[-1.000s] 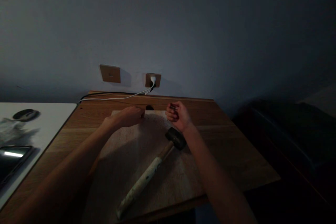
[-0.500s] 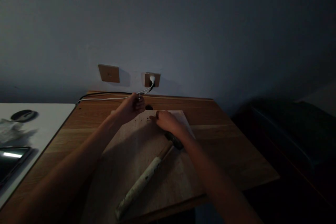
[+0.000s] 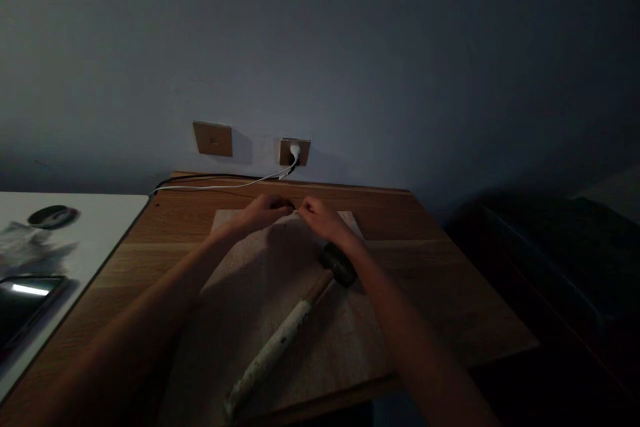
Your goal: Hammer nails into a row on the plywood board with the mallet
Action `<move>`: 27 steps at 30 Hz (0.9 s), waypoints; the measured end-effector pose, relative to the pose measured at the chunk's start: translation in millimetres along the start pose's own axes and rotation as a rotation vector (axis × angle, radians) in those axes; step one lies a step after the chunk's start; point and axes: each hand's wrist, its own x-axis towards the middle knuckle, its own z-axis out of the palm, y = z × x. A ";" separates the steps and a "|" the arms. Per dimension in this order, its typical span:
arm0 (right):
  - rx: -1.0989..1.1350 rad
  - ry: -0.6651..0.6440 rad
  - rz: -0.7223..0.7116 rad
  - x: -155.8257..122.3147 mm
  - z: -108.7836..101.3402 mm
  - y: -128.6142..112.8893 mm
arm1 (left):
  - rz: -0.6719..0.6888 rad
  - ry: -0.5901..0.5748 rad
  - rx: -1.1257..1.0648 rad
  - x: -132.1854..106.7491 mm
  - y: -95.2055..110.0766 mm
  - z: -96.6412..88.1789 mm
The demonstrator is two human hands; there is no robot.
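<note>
My left hand point(image 3: 267, 209) is closed in a pinch over the far edge of a pale wooden board point(image 3: 320, 340). Just to its right, my right hand point(image 3: 319, 217) is also pinched, with the fingertips of both almost meeting. A tiny light speck shows between them, too small to name. A hammer point(image 3: 275, 343) lies slantwise on the board, its worn whitish handle pointing toward me. The dark hammer head point(image 3: 338, 265) rests beside my right wrist, and neither hand grips it.
Under the board is a brown wooden table point(image 3: 425, 267). White and black cables point(image 3: 225, 184) run along its back edge to a wall socket point(image 3: 295, 152); a second wall plate point(image 3: 213, 139) is farther left. A white surface point(image 3: 107, 227) holds a tape roll point(image 3: 53, 216), crumpled plastic point(image 3: 33, 247) and a dark-screened device point(image 3: 27, 307).
My left hand has come down and right from near the cables to the board's far edge. My right hand has shifted slightly up, closing the gap between them. The hammer stays lying on the board.
</note>
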 end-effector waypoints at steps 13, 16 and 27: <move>0.921 -0.062 0.152 -9.4 -12.7 7.7 | 0.130 -0.102 0.834 -8.9 -0.3 7.3; 0.786 -0.034 0.146 -10.7 -6.0 11.1 | 0.112 -0.003 0.809 -8.1 0.2 12.1; -0.161 0.161 -0.216 -13.1 -6.9 -19.2 | -0.443 0.000 -1.077 -6.2 12.0 40.5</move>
